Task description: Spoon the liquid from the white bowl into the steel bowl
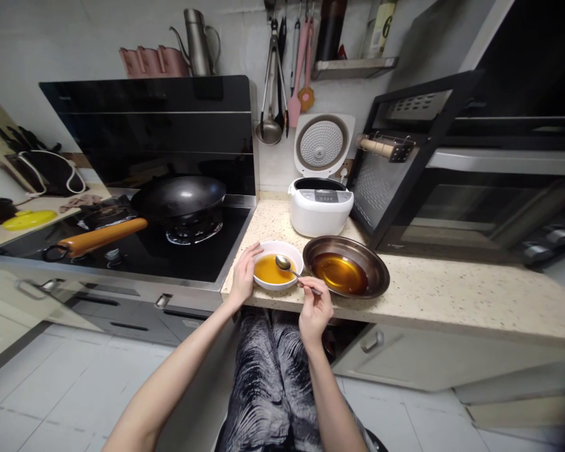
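Note:
A white bowl (262, 282) of amber liquid (269, 270) stands near the counter's front edge. My left hand (245, 274) grips its left rim, fingertips at the edge and the thumb hidden. Between the fingers of my right hand (316, 306) is the handle of a metal spoon (283, 262). The spoon's head is over the liquid in the bowl; whether it touches the surface I cannot tell. Right beside the bowl sits a dark metal basin (381, 276) containing a deeper brown-amber liquid (339, 273).
Behind the bowls a white rice cooker (321, 210) has its lid raised. On the stove at left rests a black wok (181, 196), its wooden handle (106, 237) pointing toward the front. A black oven (494, 207) borders the counter at right. Utensils, including a ladle (269, 132), hang above.

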`<control>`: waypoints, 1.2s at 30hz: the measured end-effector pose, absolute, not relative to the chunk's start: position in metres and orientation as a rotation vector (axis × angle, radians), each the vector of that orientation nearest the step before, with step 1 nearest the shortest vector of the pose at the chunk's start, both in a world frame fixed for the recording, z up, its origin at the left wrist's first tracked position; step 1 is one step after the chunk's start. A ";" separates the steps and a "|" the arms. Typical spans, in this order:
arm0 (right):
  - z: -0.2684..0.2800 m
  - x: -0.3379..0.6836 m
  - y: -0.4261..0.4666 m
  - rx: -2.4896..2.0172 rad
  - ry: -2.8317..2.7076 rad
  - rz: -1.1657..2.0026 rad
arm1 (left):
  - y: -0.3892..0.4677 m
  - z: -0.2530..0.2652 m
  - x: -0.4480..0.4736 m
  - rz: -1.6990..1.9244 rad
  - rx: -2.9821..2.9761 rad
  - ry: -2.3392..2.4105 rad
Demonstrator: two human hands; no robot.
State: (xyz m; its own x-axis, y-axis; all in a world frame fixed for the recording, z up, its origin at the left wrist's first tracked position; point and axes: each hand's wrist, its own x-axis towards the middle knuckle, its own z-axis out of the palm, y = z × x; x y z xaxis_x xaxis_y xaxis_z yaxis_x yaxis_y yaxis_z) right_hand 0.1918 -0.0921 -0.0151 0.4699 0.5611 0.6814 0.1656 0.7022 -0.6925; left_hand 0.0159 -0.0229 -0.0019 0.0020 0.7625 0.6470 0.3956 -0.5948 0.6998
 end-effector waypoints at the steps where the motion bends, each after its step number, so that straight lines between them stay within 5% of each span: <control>1: -0.014 0.192 -0.092 -0.787 -1.078 0.275 | -0.023 -0.002 0.016 1.622 1.966 1.200; 36: 0.001 0.246 -0.100 -0.895 -1.187 -0.152 | -0.022 -0.003 0.015 1.618 1.972 1.207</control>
State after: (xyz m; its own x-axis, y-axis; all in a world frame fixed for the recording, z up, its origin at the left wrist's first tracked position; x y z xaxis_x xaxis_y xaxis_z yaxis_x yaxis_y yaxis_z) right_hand 0.2463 -0.0996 0.0014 0.4080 0.3377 0.8483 0.5410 0.6590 -0.5225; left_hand 0.0145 -0.0222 -0.0030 0.0025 0.7625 0.6470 0.4028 -0.5930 0.6972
